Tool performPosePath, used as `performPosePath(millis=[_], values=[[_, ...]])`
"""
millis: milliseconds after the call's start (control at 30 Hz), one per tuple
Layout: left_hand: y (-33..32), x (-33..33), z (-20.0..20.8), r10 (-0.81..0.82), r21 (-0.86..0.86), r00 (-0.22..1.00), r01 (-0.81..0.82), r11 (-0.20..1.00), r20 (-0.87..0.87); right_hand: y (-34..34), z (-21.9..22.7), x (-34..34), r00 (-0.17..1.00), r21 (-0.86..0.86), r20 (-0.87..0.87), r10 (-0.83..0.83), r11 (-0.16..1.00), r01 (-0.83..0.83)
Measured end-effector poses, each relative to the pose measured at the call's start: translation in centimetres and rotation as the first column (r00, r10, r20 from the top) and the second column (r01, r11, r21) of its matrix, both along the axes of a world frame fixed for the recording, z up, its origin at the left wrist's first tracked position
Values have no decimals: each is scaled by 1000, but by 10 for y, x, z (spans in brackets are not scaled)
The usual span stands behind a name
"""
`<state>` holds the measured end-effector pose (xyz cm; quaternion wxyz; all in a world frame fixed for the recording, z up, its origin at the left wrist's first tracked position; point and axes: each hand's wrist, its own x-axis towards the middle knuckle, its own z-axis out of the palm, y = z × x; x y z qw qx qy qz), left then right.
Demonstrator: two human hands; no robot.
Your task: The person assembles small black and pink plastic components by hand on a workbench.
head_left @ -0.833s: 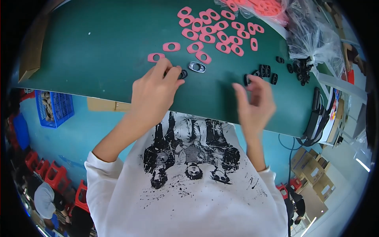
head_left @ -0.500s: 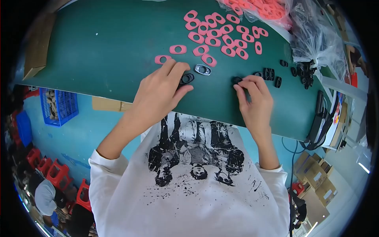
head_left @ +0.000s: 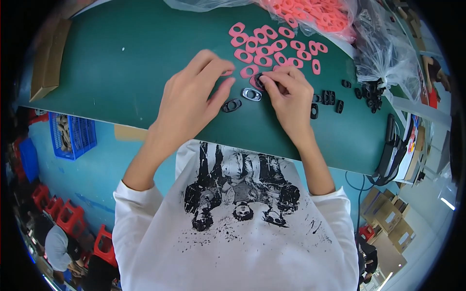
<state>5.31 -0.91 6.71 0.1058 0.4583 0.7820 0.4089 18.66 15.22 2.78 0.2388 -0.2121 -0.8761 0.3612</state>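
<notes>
My right hand (head_left: 291,94) pinches a small black oval ring piece (head_left: 259,80) between thumb and fingertips, over the near edge of the scattered pink pieces. My left hand (head_left: 193,94) hovers over the green table with thumb and index finger apart. By its fingertips a bit of a pink piece (head_left: 226,73) shows, mostly hidden by the fingers. Below lies a black oval ring piece (head_left: 231,105), untouched. A shiny silver oval ring piece (head_left: 251,94) rests between the hands. Many flat pink pieces with round holes (head_left: 263,50) lie beyond.
Several black pieces (head_left: 328,97) lie right of my right hand, near a dark heap (head_left: 373,94). Clear plastic bags, one of pink pieces (head_left: 310,13), sit at the far right. A cardboard box (head_left: 51,60) stands at the left edge, a blue crate (head_left: 73,136) below.
My right hand has moved left with a black piece to the pink pieces. My left hand has drawn off the other black piece, which now lies uncovered on the table.
</notes>
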Motion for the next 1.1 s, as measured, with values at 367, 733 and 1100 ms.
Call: performPosePath(millis=[367, 733, 1100], values=[[140, -10, -2, -603, -54, 746, 615, 787, -284, -6, -20, -4, 994, 154, -110, -27, 987, 43], [205, 52, -4, -892, -646, 436, 716, 264, 118, -9, -23, -3, 994, 275, 87, -66, 961, 40], [199, 37, -36, -896, -482, 399, 757, 442, -195, -11, -38, -10, 997, 235, -67, -31, 971, 46]])
